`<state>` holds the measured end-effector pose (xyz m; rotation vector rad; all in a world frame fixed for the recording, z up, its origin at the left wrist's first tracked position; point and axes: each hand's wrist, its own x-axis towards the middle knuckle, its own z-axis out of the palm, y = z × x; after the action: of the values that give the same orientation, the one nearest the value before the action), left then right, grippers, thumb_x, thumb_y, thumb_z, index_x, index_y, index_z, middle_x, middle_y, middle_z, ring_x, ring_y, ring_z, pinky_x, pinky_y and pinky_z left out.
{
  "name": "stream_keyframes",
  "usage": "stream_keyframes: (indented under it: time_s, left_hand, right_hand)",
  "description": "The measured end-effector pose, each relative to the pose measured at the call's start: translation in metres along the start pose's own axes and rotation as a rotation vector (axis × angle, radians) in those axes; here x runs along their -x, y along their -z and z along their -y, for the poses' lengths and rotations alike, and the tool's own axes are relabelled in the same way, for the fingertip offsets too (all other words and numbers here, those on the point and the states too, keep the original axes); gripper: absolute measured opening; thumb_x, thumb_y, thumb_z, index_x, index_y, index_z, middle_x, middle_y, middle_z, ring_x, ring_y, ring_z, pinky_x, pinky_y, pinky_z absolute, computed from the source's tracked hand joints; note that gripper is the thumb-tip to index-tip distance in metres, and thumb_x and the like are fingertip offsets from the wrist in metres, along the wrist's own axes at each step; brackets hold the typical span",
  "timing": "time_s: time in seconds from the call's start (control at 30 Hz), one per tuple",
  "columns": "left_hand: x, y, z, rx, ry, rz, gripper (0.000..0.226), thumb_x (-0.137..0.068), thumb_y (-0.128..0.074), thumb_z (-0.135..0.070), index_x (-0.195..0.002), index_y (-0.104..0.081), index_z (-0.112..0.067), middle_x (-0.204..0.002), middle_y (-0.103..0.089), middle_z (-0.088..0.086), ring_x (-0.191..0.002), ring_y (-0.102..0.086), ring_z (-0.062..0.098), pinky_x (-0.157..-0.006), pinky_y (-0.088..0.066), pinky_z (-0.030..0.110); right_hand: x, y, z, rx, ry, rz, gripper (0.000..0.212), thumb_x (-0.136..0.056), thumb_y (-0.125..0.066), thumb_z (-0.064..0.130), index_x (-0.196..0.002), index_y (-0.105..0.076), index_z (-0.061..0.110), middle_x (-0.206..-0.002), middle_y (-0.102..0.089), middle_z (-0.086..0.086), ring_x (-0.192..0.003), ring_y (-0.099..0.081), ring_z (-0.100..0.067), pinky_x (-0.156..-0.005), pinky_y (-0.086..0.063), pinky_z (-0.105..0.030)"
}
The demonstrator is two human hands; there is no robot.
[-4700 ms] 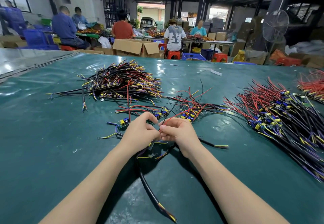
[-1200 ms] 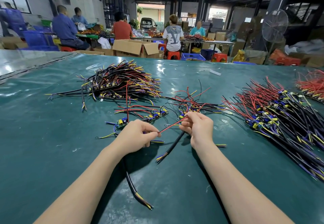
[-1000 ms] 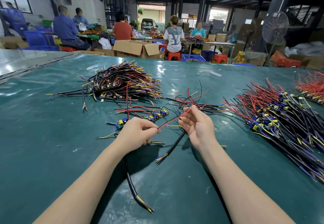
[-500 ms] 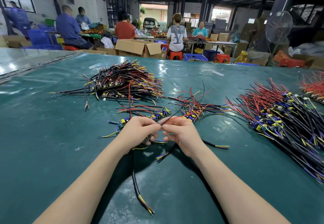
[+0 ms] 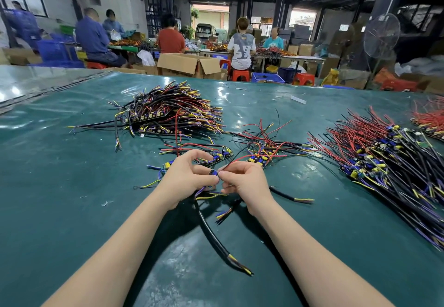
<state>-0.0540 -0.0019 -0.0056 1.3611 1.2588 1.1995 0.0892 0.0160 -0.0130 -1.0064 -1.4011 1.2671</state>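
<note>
Left grip [image 5: 189, 178] pinching small board [image 5: 214, 173], mostly hidden; right grip [image 5: 245, 182] pinching red wire [image 5: 236, 160]; three black cables [image 5: 215, 236] trailing below.

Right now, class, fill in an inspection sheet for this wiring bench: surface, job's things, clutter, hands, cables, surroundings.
Surface: glossy green mat, small scraps on it.
Job's things: small wired module with a red wire.
Clutter: left pile, middle pile, right pile of wires.
Grippers: left hand grips the module; right hand pinches the red wire.
Cables: black cable trails from the hands across the mat.
Surroundings: seated workers, cardboard box, fan.
</note>
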Motion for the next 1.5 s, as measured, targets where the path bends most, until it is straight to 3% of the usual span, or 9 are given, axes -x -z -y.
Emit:
stream_keyframes:
  time_s: [0.07, 0.17, 0.3, 0.47, 0.77, 0.9, 1.07, 1.33, 1.5]
  left_hand:
    - [0.000, 0.000, 0.002, 0.012, -0.004, -0.005, 0.036, -0.073, -0.067, 0.012, -0.094, -0.054, -0.014, -0.063, -0.071, 0.002, -0.051, -0.062, 0.011, -0.053, -0.048, 0.017]
    - [-0.001, -0.003, 0.003, -0.007, -0.003, -0.021, 0.034, -0.072, -0.069, 0.009, -0.094, -0.056, -0.014, -0.065, -0.071, 0.002, -0.052, -0.061, 0.013, -0.055, -0.048, 0.020]
    - [-0.002, -0.003, 0.005, -0.069, -0.013, -0.020, 0.034, -0.071, -0.071, 0.008, -0.089, -0.055, -0.017, -0.076, -0.070, 0.014, -0.059, -0.060, 0.022, -0.073, -0.050, 0.034]
    - [-0.001, 0.001, 0.000, -0.065, 0.009, 0.033, 0.031, -0.071, -0.073, 0.005, -0.085, -0.056, -0.016, -0.068, -0.071, 0.005, -0.052, -0.063, 0.015, -0.056, -0.048, 0.019]
    - [0.004, 0.001, -0.005, -0.122, 0.065, 0.181, 0.029, -0.074, -0.070, 0.005, -0.089, -0.064, -0.019, -0.063, -0.070, -0.005, -0.053, -0.063, 0.009, -0.055, -0.049, 0.015]
    - [0.005, 0.005, -0.005, -0.173, 0.090, 0.225, 0.029, -0.074, -0.071, 0.002, -0.088, -0.067, -0.023, -0.061, -0.067, -0.009, -0.056, -0.062, 0.006, -0.058, -0.049, 0.014]
    - [0.007, 0.003, -0.004, -0.204, 0.117, 0.239, 0.027, -0.079, -0.066, 0.002, -0.085, -0.069, -0.024, -0.075, -0.069, -0.003, -0.065, -0.062, 0.002, -0.057, -0.049, 0.015]
    - [0.005, -0.007, -0.002, -0.201, 0.094, 0.170, 0.024, -0.089, -0.052, 0.000, -0.075, -0.065, -0.015, -0.047, -0.045, -0.005, -0.041, -0.043, 0.006, -0.047, -0.045, 0.017]
    - [0.008, -0.008, -0.006, -0.248, 0.105, 0.247, 0.021, -0.089, -0.055, 0.001, -0.072, -0.060, -0.010, -0.064, -0.050, 0.003, -0.047, -0.052, 0.005, -0.048, -0.050, 0.019]
  right_hand:
    - [0.001, -0.002, 0.000, -0.016, 0.002, -0.051, 0.007, -0.081, -0.061, -0.007, -0.082, -0.064, -0.014, -0.056, -0.050, -0.008, -0.036, -0.045, -0.003, -0.040, -0.046, -0.017]
    - [0.002, -0.003, 0.000, -0.051, 0.003, -0.077, 0.021, -0.083, -0.059, -0.005, -0.062, -0.058, -0.001, -0.053, -0.045, -0.008, -0.038, -0.043, -0.007, -0.040, -0.046, -0.018]
    - [0.002, -0.005, -0.001, -0.047, 0.045, -0.106, 0.030, -0.083, -0.058, -0.006, -0.056, -0.054, 0.005, -0.049, -0.046, -0.005, -0.041, -0.045, -0.009, -0.042, -0.047, -0.018]
    - [-0.002, -0.003, 0.003, -0.195, 0.042, -0.201, 0.027, -0.083, -0.058, -0.009, -0.062, -0.055, 0.006, -0.040, -0.054, 0.006, -0.037, -0.053, -0.003, -0.039, -0.045, -0.016]
    - [-0.010, 0.017, 0.008, -0.386, 0.022, -0.384, 0.027, -0.090, -0.049, -0.007, -0.065, -0.050, 0.003, -0.036, -0.050, 0.001, -0.033, -0.052, -0.005, -0.036, -0.046, -0.016]
    - [-0.011, 0.023, 0.010, -0.376, 0.008, -0.361, 0.029, -0.094, -0.044, 0.001, -0.066, -0.053, 0.005, -0.036, -0.052, 0.000, -0.031, -0.050, -0.005, -0.033, -0.043, -0.016]
    - [-0.011, 0.031, 0.010, -0.347, -0.017, -0.360, 0.024, -0.087, -0.057, -0.002, -0.065, -0.055, 0.008, -0.040, -0.054, 0.005, -0.035, -0.051, -0.002, -0.038, -0.045, -0.015]
    - [-0.013, 0.032, 0.009, -0.377, -0.079, -0.289, 0.022, -0.087, -0.057, -0.002, -0.069, -0.054, 0.011, -0.049, -0.057, 0.005, -0.041, -0.056, -0.002, -0.042, -0.048, -0.015]
    - [-0.014, 0.034, 0.010, -0.471, -0.099, -0.290, 0.023, -0.089, -0.052, -0.004, -0.067, -0.055, 0.005, -0.042, -0.058, 0.002, -0.037, -0.057, -0.007, -0.040, -0.049, -0.017]
